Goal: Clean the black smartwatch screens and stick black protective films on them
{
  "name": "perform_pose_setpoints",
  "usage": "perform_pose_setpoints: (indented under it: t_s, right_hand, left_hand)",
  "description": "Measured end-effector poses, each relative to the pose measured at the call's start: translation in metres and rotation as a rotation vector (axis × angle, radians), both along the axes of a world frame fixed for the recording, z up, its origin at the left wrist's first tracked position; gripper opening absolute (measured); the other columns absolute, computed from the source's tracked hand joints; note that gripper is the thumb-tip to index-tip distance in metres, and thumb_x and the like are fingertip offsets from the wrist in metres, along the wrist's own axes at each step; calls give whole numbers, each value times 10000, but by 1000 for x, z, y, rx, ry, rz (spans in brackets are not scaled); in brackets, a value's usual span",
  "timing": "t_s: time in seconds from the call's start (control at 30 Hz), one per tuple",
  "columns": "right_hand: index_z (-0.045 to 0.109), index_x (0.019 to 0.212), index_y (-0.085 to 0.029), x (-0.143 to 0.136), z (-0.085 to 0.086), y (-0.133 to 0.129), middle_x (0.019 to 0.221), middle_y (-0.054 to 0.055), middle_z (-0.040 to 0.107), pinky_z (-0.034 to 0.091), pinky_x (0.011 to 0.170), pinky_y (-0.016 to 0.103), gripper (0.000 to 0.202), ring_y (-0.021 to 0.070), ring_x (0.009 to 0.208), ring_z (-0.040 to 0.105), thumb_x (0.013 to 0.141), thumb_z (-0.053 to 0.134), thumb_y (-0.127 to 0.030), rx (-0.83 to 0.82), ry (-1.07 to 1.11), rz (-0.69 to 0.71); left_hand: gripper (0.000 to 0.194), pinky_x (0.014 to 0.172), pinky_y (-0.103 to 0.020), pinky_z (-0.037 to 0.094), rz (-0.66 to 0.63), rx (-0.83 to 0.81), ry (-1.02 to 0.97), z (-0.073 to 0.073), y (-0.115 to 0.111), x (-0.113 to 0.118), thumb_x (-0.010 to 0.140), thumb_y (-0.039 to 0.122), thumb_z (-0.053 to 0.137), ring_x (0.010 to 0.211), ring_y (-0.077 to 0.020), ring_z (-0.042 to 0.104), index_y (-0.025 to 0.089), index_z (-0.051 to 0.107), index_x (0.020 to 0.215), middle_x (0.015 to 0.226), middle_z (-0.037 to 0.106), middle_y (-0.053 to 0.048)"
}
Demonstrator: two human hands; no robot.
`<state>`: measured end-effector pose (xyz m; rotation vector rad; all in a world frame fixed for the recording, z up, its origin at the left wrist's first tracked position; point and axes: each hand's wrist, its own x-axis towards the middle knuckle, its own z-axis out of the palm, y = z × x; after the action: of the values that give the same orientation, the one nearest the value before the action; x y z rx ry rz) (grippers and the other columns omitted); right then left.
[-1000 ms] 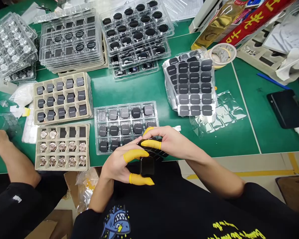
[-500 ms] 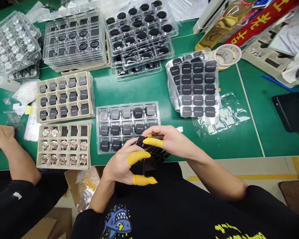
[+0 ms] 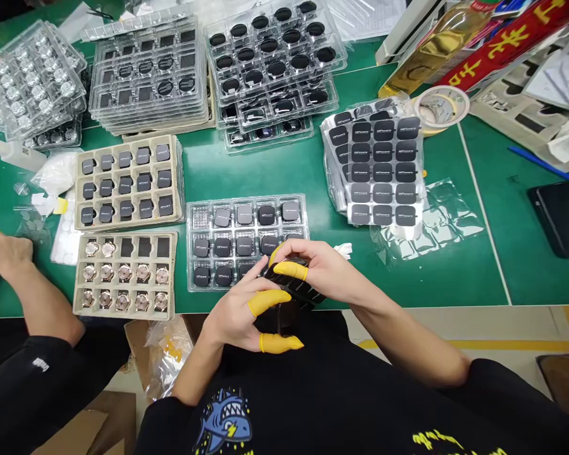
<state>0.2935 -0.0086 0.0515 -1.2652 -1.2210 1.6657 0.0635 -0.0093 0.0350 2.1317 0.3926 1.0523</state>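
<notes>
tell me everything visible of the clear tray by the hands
The clear tray looks like thin plastic and lies flat on the green table. It has three rows of compartments, five in the farthest. Its far left compartment looks unfilled; the others in full view hold dark or grey rounded squares, some with pale lettering. The left hand and right hand hide its near right corner; contact is unclear.

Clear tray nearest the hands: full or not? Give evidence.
Not full: in the clear tray, the far-left slot shows bare plastic; other visible slots hold dark squares. The right hand hides some.
</notes>
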Motion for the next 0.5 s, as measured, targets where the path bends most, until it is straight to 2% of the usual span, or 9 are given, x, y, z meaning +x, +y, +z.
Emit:
perform_pose_setpoints:
  t_s: [0.13, 0.3, 0.5]
  right_hand:
    - [787, 916, -231, -4, -4, -2, 932, 39, 819, 581, 796, 363, 198, 209, 844, 724, 937, 790, -427, -17, -16, -19]
    - [787, 901, -228, -5, -7, -4, 891, 29, 812, 565, 742, 343, 152, 203, 808, 712, 881, 779, -378, -61, -7, -47]
    - [780, 911, -232, -4, -7, -4, 900, 28, 804, 573, 727, 343, 146, 204, 810, 721, 887, 779, -376, -88, 1, -24]
  left_hand:
    - [645, 1234, -643, 654, 20, 28, 27, -2, -4, 6, 915, 552, 932, 869, -216, 840, 139, 673, 1338, 933, 811, -55]
    - [616, 1162, -631, 706, 57, 123, 104, -7, -6, 9, 928, 522, 926, 895, -242, 836, 113, 689, 1323, 930, 800, -76]
    - [607, 1061, -570, 757, 93, 138, 92, -14, -4, 12, 932, 498, 926, 890, -238, 821, 119, 685, 1340, 942, 775, -66]
